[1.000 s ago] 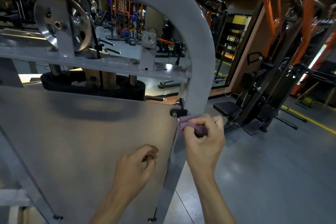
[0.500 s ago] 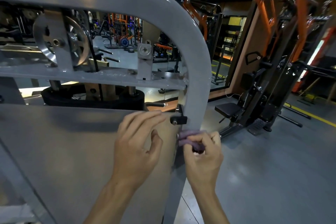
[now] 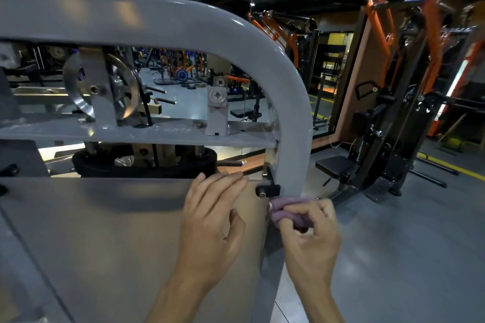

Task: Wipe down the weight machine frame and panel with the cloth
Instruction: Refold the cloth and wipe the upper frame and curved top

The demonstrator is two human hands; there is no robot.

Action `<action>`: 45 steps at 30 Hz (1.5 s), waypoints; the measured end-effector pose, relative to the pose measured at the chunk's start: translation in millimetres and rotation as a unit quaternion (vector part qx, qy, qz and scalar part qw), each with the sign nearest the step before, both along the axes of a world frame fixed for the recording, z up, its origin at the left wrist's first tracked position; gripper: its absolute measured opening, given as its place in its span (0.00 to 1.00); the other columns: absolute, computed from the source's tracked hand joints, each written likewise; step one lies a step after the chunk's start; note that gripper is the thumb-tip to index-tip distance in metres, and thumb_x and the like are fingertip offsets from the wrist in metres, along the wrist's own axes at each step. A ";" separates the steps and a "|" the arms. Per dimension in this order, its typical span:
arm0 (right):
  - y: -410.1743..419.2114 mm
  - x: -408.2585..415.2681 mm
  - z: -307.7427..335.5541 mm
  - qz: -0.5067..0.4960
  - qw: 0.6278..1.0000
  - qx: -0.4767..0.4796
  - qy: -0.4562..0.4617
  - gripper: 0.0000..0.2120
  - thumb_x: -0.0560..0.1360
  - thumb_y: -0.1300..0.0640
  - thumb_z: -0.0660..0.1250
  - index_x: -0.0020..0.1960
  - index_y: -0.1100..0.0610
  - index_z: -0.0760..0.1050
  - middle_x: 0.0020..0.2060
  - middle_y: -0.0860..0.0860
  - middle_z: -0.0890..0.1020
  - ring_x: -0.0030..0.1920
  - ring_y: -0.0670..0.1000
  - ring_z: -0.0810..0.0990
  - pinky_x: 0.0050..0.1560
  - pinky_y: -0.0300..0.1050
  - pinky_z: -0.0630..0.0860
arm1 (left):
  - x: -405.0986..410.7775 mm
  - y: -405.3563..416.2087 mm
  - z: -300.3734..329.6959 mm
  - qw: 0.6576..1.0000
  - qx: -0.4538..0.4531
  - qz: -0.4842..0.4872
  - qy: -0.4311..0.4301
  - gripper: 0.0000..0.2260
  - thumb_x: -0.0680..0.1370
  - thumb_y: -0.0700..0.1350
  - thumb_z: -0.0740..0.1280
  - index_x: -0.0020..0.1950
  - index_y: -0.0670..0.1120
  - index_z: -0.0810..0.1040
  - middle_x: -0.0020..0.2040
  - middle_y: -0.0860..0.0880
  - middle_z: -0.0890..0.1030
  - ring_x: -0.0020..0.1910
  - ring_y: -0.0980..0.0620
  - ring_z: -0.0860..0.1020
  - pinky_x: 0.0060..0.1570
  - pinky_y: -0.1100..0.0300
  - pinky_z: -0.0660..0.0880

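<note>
The right hand [image 3: 308, 233] reaches up from the lower edge with its forearm angled slightly left, its back toward the camera, and its fingers curled around a bunched purple cloth [image 3: 290, 211]. The cloth is pressed against the grey weight machine frame [image 3: 291, 102] where the curved tube runs down into its upright, just below a small black bracket [image 3: 268, 189] fixed to the tube's inner side. The left hand [image 3: 214, 225] comes up from below on a forearm that leans right, back of the hand toward the camera, fingers straight and close together, thumb spread to the right. Its fingertips [image 3: 236, 178] lie at the upper edge of the flat grey panel [image 3: 105, 231], near the bracket, and the hand holds nothing. Behind the panel's top edge sit a black weight plate [image 3: 199, 162] and, higher up, a metal pulley [image 3: 126, 86] on the cross plate. An orange-and-black machine [image 3: 409, 102] stands well apart on the grey floor [image 3: 406, 257] to the right.
</note>
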State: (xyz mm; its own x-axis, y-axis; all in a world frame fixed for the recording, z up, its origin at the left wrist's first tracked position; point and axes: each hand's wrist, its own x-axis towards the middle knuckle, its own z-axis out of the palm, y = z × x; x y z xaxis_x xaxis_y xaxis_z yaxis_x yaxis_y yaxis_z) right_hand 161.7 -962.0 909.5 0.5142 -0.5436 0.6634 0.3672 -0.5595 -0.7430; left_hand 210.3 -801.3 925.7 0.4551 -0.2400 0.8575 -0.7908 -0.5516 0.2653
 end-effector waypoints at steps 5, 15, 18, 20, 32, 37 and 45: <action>0.6 -10.5 5.6 -0.030 0.999 -0.004 -0.028 0.23 0.66 0.75 0.76 0.44 0.46 0.83 0.43 0.42 0.75 0.39 0.51 0.77 0.37 0.55 0.77 | 1.7 2.6 -1.1 1.000 -0.002 -0.007 0.006 0.22 0.74 0.39 0.63 0.68 0.46 0.80 0.68 0.53 0.78 0.68 0.49 0.75 0.76 0.45 0.61; -0.9 -4.0 4.0 -0.060 0.991 -0.106 -0.046 0.17 0.68 0.72 0.78 0.53 0.57 0.85 0.45 0.48 0.76 0.44 0.41 0.76 0.45 0.28 0.71 | 0.0 -0.5 0.6 1.000 -0.012 -0.011 0.008 0.22 0.73 0.39 0.63 0.68 0.46 0.80 0.67 0.54 0.78 0.68 0.51 0.75 0.77 0.48 0.60; -2.9 -2.0 21.0 -0.053 0.986 -0.148 -0.060 0.15 0.71 0.69 0.77 0.54 0.56 0.85 0.48 0.47 0.77 0.47 0.39 0.77 0.46 0.28 0.73 | -0.2 -1.8 0.2 1.000 -0.016 -0.011 0.005 0.22 0.73 0.39 0.64 0.67 0.46 0.80 0.66 0.54 0.79 0.67 0.51 0.75 0.76 0.47 0.61; -2.6 3.5 38.8 -0.042 0.980 -0.180 -0.077 0.13 0.72 0.68 0.75 0.53 0.55 0.85 0.49 0.46 0.76 0.48 0.40 0.77 0.46 0.32 0.75 | 0.4 -2.8 -0.7 1.000 -0.014 -0.007 0.003 0.22 0.73 0.39 0.63 0.67 0.45 0.80 0.66 0.54 0.79 0.67 0.50 0.75 0.76 0.45 0.61; -7.9 9.3 38.1 -0.006 0.974 -0.220 -0.057 0.14 0.75 0.64 0.72 0.59 0.53 0.85 0.48 0.44 0.71 0.42 0.45 0.74 0.37 0.45 0.78 | -2.5 -10.4 0.5 0.999 -0.034 0.029 0.010 0.19 0.73 0.38 0.63 0.63 0.45 0.82 0.63 0.54 0.80 0.65 0.49 0.76 0.75 0.47 0.62; -12.6 10.3 19.3 0.004 0.977 -0.210 -0.045 0.15 0.76 0.66 0.71 0.59 0.52 0.85 0.48 0.46 0.72 0.41 0.46 0.74 0.37 0.44 0.77 | -6.6 -15.3 4.0 0.998 -0.047 0.042 0.007 0.19 0.73 0.38 0.63 0.62 0.45 0.82 0.63 0.56 0.79 0.66 0.53 0.75 0.76 0.50 0.60; -33.1 9.3 40.4 0.031 0.976 -0.207 -0.055 0.13 0.74 0.67 0.74 0.56 0.55 0.84 0.49 0.48 0.72 0.42 0.47 0.74 0.36 0.47 0.78 | -10.9 -21.8 6.5 0.995 -0.059 0.078 0.014 0.18 0.74 0.38 0.62 0.61 0.46 0.82 0.61 0.56 0.80 0.63 0.52 0.77 0.75 0.49 0.63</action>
